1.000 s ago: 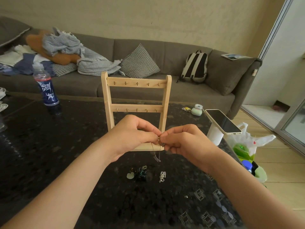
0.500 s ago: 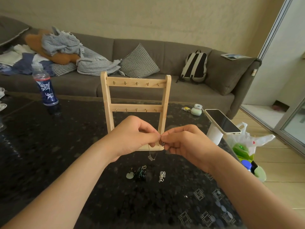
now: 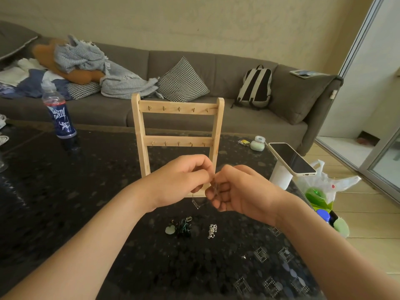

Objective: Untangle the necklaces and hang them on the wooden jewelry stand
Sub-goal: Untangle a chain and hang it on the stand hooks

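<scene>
Vanishing into right hand (image 3: 242, 191), blurred chain (image 3: 195, 204)

Tangled necklaces (image 3: 183, 228) before upright wooden stand (image 3: 173, 104)

Soft daylight from your right, dim room.
Light enters through the glass door (image 3: 387, 161) far right; the dark table (image 3: 65, 202) shows faint sheen, the necklace (image 3: 196, 205) and your right hand (image 3: 244, 191) blur slightly, and straight lines bow at the frame edges.
</scene>
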